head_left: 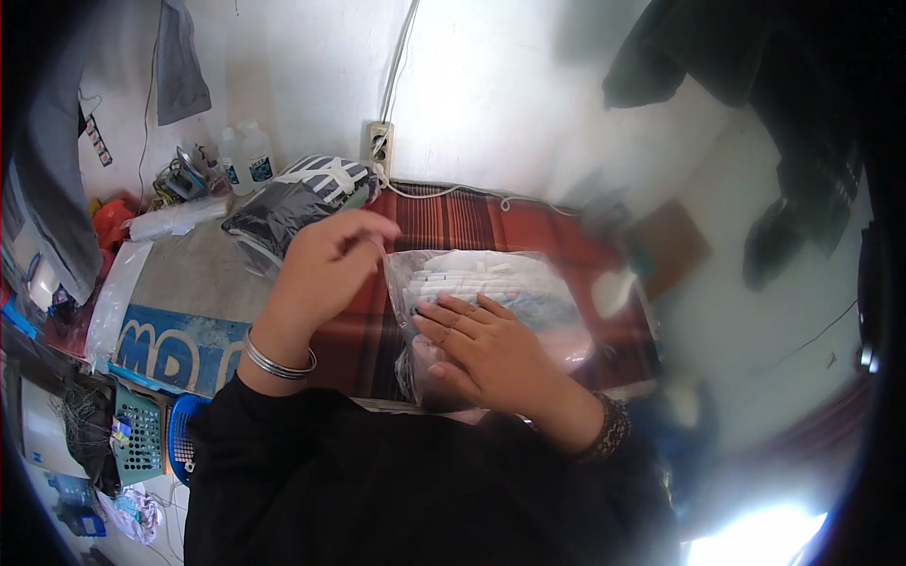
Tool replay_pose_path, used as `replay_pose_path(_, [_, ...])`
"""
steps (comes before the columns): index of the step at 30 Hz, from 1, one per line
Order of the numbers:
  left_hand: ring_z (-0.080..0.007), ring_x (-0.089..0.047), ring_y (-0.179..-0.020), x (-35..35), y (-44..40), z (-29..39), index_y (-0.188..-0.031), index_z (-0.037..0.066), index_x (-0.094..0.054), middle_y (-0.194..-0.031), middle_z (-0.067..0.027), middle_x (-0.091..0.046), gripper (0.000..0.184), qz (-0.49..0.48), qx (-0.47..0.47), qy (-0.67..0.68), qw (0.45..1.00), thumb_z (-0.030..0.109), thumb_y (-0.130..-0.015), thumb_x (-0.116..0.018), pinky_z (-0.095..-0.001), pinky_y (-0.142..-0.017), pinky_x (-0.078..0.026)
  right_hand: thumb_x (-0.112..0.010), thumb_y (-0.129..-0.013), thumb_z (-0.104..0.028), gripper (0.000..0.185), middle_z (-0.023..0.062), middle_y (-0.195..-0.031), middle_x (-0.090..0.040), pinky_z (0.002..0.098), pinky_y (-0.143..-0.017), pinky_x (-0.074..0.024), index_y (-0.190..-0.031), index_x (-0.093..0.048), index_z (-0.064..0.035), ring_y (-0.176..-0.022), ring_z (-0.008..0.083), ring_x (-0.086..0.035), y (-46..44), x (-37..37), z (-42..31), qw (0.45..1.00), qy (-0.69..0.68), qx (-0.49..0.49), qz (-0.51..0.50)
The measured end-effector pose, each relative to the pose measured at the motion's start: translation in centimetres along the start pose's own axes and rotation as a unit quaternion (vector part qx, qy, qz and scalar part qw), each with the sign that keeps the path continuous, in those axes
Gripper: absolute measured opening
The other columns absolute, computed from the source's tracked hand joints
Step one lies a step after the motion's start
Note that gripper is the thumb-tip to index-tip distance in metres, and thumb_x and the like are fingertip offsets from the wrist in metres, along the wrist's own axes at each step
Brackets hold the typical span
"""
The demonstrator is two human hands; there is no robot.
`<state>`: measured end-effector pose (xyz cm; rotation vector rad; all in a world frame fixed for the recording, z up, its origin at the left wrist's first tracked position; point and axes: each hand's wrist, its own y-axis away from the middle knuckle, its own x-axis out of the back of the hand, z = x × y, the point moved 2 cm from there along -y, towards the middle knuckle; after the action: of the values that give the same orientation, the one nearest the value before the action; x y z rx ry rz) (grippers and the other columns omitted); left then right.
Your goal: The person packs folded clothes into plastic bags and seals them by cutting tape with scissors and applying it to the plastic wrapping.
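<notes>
A clear plastic bag with folded white cloth inside lies on the striped red-brown cloth that covers the table. My right hand rests flat on the bag, fingers stretched out and a little apart. Just past the bag's upper left corner, my left hand is raised with its fingers curled toward the thumb. Whether those fingers pinch the bag's edge or something small is hidden from this angle. Behind the left hand sits another plastic-wrapped bundle of dark and striped cloth.
At the left lie a grey and blue lettered board and a roll of clear plastic. Two bottles stand by the wall near a power socket with cords. Baskets are below left. Dark clothes hang at right.
</notes>
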<state>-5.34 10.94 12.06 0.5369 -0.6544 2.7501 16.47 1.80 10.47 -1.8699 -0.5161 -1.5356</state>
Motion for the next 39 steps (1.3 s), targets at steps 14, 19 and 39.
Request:
replay_pose_path(14, [-0.036, -0.022, -0.145, -10.0, 4.8, -3.2, -0.15, -0.008, -0.017, -0.154, -0.028, -0.025, 0.066, -0.017, -0.089, 0.123, 0.988, 0.031, -0.101, -0.039, -0.0401, -0.117, -0.02, -0.054, -0.093, -0.033, 0.045, 0.0156, -0.132, -0.055, 0.0495, -0.107, -0.038, -0.124, -0.056, -0.0009, -0.128, 0.0314, -0.049, 0.4, 0.0, -0.4, 0.998, -0.002, 0.02, 0.053])
replay_pose_path(19, [-0.0408, -0.019, -0.146, -9.0, 4.1, -1.9, -0.15, -0.006, -0.018, -0.155, -0.0278, -0.022, 0.068, -0.08, -0.104, 0.017, 0.991, 0.033, -0.1, -0.044, -0.0428, -0.117, -0.018, -0.055, -0.091, -0.027, 0.037, 0.0156, -0.127, -0.057, 0.0479, -0.106, -0.04, -0.116, -0.059, 0.0001, -0.124, 0.0315, -0.052, 0.8, 0.2, -0.3, 0.997, -0.002, 0.025, 0.077])
replay_pose_path(39, [-0.0352, -0.025, -0.145, -8.3, 3.2, 2.3, -0.138, -0.002, -0.045, -0.152, -0.0202, -0.033, 0.075, -0.212, -0.19, -0.315, 0.905, 0.058, -0.093, -0.041, -0.0674, -0.111, -0.009, -0.066, -0.08, -0.013, 0.025, 0.0143, -0.108, -0.067, 0.0431, -0.092, -0.0511, -0.102, -0.067, -0.0024, -0.104, 0.0323, -0.064, 4.7, 1.8, 1.7, 0.982, -0.096, -0.01, 0.164])
